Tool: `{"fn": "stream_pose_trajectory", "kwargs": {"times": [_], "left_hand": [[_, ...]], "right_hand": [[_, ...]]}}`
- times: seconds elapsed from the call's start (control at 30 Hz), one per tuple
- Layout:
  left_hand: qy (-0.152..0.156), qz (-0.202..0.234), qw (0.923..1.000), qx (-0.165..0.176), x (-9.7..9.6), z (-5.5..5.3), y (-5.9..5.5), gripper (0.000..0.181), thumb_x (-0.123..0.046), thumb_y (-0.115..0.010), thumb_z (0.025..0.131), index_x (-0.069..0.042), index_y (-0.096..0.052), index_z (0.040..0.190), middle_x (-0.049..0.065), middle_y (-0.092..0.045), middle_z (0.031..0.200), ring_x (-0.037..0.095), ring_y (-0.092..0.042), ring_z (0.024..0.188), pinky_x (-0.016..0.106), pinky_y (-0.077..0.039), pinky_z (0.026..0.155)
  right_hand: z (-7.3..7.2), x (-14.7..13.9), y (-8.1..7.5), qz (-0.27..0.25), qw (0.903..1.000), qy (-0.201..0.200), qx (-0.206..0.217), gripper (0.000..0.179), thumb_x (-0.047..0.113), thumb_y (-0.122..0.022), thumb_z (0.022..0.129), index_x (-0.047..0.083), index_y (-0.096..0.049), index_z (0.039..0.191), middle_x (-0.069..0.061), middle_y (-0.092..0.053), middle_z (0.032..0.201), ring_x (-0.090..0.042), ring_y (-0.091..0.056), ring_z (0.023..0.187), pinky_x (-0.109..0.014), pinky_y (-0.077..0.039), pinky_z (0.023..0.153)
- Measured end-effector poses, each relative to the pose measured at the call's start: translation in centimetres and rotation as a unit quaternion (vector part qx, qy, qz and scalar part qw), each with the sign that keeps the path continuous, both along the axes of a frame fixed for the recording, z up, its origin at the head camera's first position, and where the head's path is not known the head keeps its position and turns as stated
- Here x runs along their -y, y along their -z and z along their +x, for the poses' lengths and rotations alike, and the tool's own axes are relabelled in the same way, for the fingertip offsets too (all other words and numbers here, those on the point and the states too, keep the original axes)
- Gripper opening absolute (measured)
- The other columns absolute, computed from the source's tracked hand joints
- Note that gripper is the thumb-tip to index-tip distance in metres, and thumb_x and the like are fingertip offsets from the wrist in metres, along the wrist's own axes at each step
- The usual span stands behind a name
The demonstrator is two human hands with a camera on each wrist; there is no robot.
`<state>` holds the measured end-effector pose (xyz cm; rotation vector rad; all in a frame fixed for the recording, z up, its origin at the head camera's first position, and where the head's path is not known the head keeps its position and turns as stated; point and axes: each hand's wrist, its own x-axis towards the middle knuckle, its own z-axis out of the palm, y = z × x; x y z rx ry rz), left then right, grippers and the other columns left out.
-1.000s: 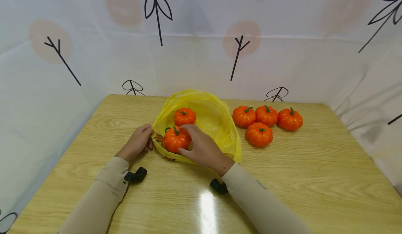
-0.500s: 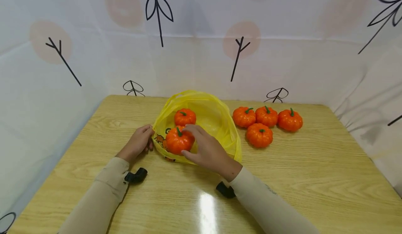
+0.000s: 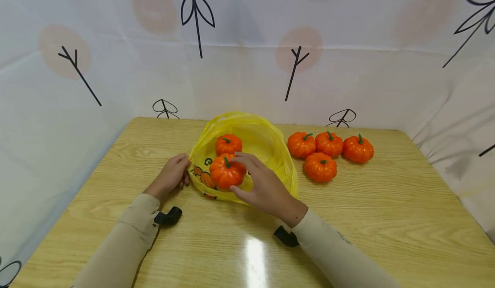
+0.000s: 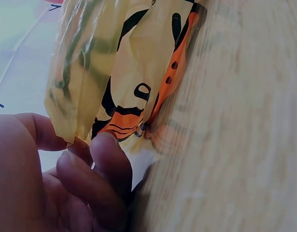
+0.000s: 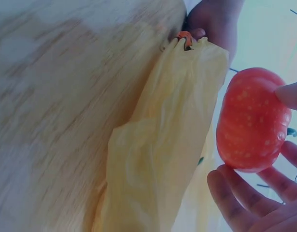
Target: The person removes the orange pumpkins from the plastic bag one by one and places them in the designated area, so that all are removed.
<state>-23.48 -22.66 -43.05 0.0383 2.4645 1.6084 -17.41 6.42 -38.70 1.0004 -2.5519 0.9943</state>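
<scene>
A yellow plastic bag with black and orange printing lies with its mouth wide in the middle of the table. My left hand pinches its rim at the left side; in the left wrist view the thumb and fingertips close on the yellow film. My right hand holds an orange toy pumpkin with a green stem between thumb and fingers. The right wrist view has this pumpkin up beside the bag's rim. A second toy pumpkin sits inside the bag, partly behind the held one.
Several more orange toy pumpkins stand grouped on the wooden table, just right of the bag. A white cloth with plant drawings hangs behind the table and along both sides. Black wrist pieces stick out from the sleeves.
My right hand has drawn back to the right, carrying the pumpkin a little way right across the bag's mouth. The left hand keeps its place at the rim.
</scene>
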Motion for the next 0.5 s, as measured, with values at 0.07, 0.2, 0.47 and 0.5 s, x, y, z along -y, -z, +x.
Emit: {"fn": "stream_pose_trajectory", "kwargs": {"times": [0.07, 0.2, 0.47, 0.5], "left_hand": [[0.001, -0.001, 1.0, 0.001, 0.1, -0.1, 0.1, 0.024, -0.017, -0.036, 0.104, -0.005, -0.052, 0.091, 0.005, -0.054, 0.059, 0.014, -0.049, 0.05, 0.028, -0.044, 0.045], [-0.004, 0.0, 1.0, -0.003, 0.0, 0.0, 0.3, 0.024, -0.02, -0.037, 0.104, -0.006, -0.052, 0.091, 0.003, -0.054, 0.058, 0.014, -0.049, 0.05, 0.027, -0.044, 0.045], [-0.005, 0.0, 1.0, -0.001, -0.2, 0.2, 0.1, 0.024, -0.021, -0.038, 0.104, -0.007, -0.052, 0.09, 0.004, -0.054, 0.059, 0.014, -0.049, 0.049, 0.027, -0.044, 0.045], [-0.005, 0.0, 1.0, 0.001, -0.2, 0.2, 0.0, 0.024, -0.02, -0.037, 0.104, -0.007, -0.052, 0.09, 0.004, -0.054, 0.059, 0.014, -0.049, 0.049, 0.027, -0.044, 0.045]], "right_hand": [[0.1, -0.2, -0.1, 0.002, 1.0, 0.0, -0.002, 0.059, 0.025, -0.078, 0.086, 0.012, -0.051, 0.137, -0.007, -0.048, 0.149, -0.026, -0.058, 0.129, -0.039, -0.053, 0.101], [0.4, -0.7, -0.1, 0.006, 1.0, 0.001, -0.005, 0.059, 0.025, -0.078, 0.086, 0.013, -0.051, 0.137, -0.008, -0.048, 0.15, -0.026, -0.058, 0.128, -0.039, -0.054, 0.1], [1.0, -1.6, -0.2, 0.009, 0.9997, 0.004, -0.022, 0.061, 0.026, -0.078, 0.086, 0.013, -0.05, 0.138, -0.005, -0.047, 0.15, -0.024, -0.059, 0.126, -0.037, -0.055, 0.098], [1.0, -1.6, -0.2, 0.01, 0.9997, 0.003, -0.022, 0.06, 0.026, -0.078, 0.086, 0.013, -0.05, 0.138, -0.005, -0.046, 0.151, -0.024, -0.059, 0.126, -0.037, -0.055, 0.098]]}}
